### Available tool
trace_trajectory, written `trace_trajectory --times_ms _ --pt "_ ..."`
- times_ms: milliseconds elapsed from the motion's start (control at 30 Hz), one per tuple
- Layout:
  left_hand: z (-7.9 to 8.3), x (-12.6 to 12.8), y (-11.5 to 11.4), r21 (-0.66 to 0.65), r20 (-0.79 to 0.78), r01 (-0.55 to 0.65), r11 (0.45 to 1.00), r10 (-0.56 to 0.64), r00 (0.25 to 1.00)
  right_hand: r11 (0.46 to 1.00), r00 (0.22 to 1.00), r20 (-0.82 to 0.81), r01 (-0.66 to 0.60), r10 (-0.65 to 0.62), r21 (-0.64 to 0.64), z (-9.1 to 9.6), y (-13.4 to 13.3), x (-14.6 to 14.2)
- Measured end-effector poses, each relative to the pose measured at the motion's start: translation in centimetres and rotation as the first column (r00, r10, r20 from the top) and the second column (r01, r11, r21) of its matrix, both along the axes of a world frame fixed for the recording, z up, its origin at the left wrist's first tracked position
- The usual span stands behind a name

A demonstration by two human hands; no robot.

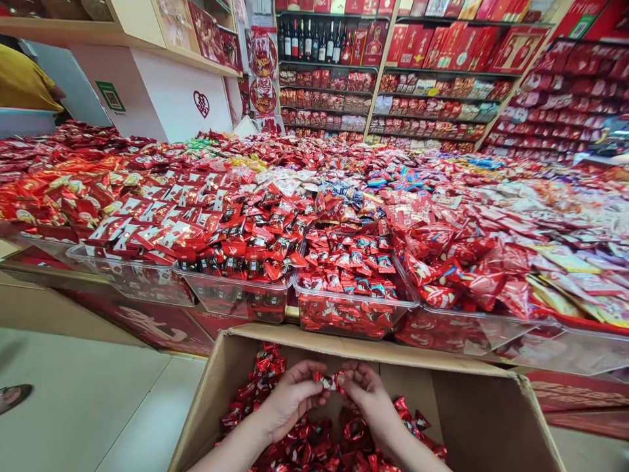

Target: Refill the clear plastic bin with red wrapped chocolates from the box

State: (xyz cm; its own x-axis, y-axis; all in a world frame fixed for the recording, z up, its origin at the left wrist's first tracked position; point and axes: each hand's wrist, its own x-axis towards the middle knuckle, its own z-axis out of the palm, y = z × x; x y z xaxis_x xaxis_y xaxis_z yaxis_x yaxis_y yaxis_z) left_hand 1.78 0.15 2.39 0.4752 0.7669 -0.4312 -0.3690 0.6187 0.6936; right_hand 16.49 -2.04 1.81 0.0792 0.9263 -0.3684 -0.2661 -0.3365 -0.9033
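Note:
A small wrapped candy (pixel 328 381), red with white on its wrapper, is stretched between my two hands. My left hand (pixel 298 395) pinches its left end between thumb and fingers. At the other end, my right hand (pixel 364 392) has thumb and fingers closed on the wrapper. Both hands are inside an open cardboard box (pixel 472 400), above a loose heap of shiny red wrapped candies (pixel 304 446). My forearms hide part of that heap.
Beyond the box's far edge stands a row of clear plastic bins, one holding small red candies (pixel 344 269), another black-and-red packets (pixel 240 259). Larger red packets (pixel 457 269) fill bins to the right. Shelves (pixel 327 65) with bottles stand behind. A person's yellow sleeve (pixel 24 78) shows far left.

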Motion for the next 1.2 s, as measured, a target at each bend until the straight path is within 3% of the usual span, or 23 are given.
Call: trace_trajectory --times_ms 67,167,300,367,467,533,600,700,800,900,1000,1100,1200 --pt "0.0 0.2 -0.2 0.013 -0.050 0.006 1.000 -0.006 0.999 1.000 0.999 -0.033 -0.002 0.001 -0.024 -0.7 0.1 -0.1" --pt "0.0 0.2 -0.3 -0.008 -0.083 -0.004 1.000 0.003 0.997 0.993 0.993 -0.045 -0.110 0.108 -0.035 -1.2 0.1 -0.2" --pt "0.2 0.0 -0.1 -0.054 -0.016 0.013 0.998 -0.014 1.000 0.968 0.963 0.140 -0.242 0.232 0.065 0.5 -0.1 0.1" --pt "0.0 -0.2 -0.1 -0.037 -0.037 0.013 0.999 -0.015 0.999 0.924 0.905 0.312 -0.349 0.289 0.157 2.8 -0.4 0.6" --pt "-1.0 -0.1 0.0 0.087 -0.234 0.057 0.995 -0.036 0.972 0.836 0.812 0.492 -0.482 0.315 0.261 7.9 -0.4 1.4" --pt "-1.9 0.1 -0.1 0.167 -0.364 0.122 0.978 -0.053 0.930 0.810 0.802 0.557 -0.466 0.216 0.356 11.7 0.6 2.0" --pt "-2.8 0.3 -0.3 0.192 -0.442 0.193 0.962 -0.090 0.892 0.787 0.778 0.627 -0.409 0.037 0.461 15.0 2.9 2.4" --pt "-4.0 0.4 -0.5 0.211 -0.517 0.282 0.936 -0.138 0.845 0.774 0.675 0.730 -0.405 -0.107 0.488 17.8 7.8 2.3" --pt "-4.6 0.1 -0.5 0.248 -0.573 0.354 0.902 -0.157 0.804 0.811 0.580 0.814 -0.480 0.007 0.335 18.0 12.3 1.1" --pt "-4.6 -0.4 -0.2 0.263 -0.612 0.412 0.872 -0.179 0.770 0.797 0.471 0.876 -0.566 0.101 0.212 17.1 14.5 -0.5" --pt "-4.6 -0.8 -0.2 0.273 -0.669 0.463 0.844 -0.179 0.721 0.755 0.406 0.908 -0.627 0.103 0.195 16.6 14.9 -1.7" --pt "-4.6 -0.8 -0.3 0.260 -0.725 0.500 0.826 -0.175 0.667 0.714 0.389 0.917 -0.667 0.091 0.212 16.7 14.5 -2.0" --pt "-2.3 -0.8 -0.2 0.250 -0.718 0.583 0.773 -0.256 0.647 0.718 0.338 0.941 -0.652 -0.013 0.244 17.2 13.8 -1.2"
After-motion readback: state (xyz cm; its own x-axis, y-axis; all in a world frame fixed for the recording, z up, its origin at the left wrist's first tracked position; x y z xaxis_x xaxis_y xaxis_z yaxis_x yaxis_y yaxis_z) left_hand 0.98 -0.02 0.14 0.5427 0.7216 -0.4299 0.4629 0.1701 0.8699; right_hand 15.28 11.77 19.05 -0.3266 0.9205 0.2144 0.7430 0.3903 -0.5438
